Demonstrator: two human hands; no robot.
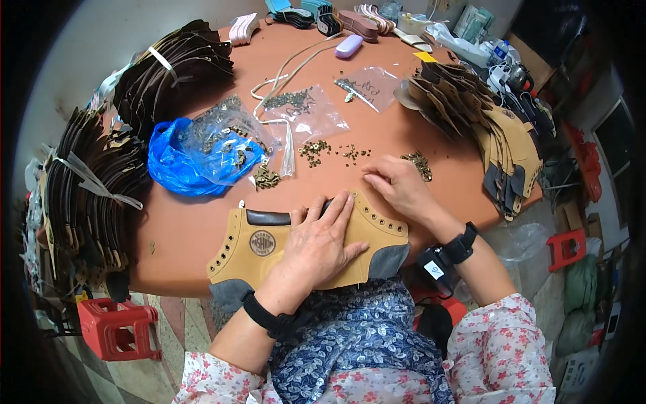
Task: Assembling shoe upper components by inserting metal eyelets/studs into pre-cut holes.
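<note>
A tan shoe upper (279, 236) with grey corner patches, a dark padded collar and rows of eyelets lies at the table's near edge. My left hand (319, 236) rests flat on its middle, fingers spread, hiding part of the collar. Above the upper's right eyelet row is my right hand (402, 187), its thumb and fingertips pinched together. Whatever sits in that pinch is too small to make out. Just beyond its fingers is a small heap of brass-coloured hooks or fittings (418, 165). More little metal pieces (313, 153) lie past the upper, beside another heap of fittings (266, 178).
A blue plastic bag (168, 158) and clear bags of metal parts (303, 108) lie on the brown table (377, 50). Stacked uppers rise at left (91, 195), far left (168, 74) and right (508, 138). A purple case (348, 46) sits farther back. Red stools (118, 330) stand below.
</note>
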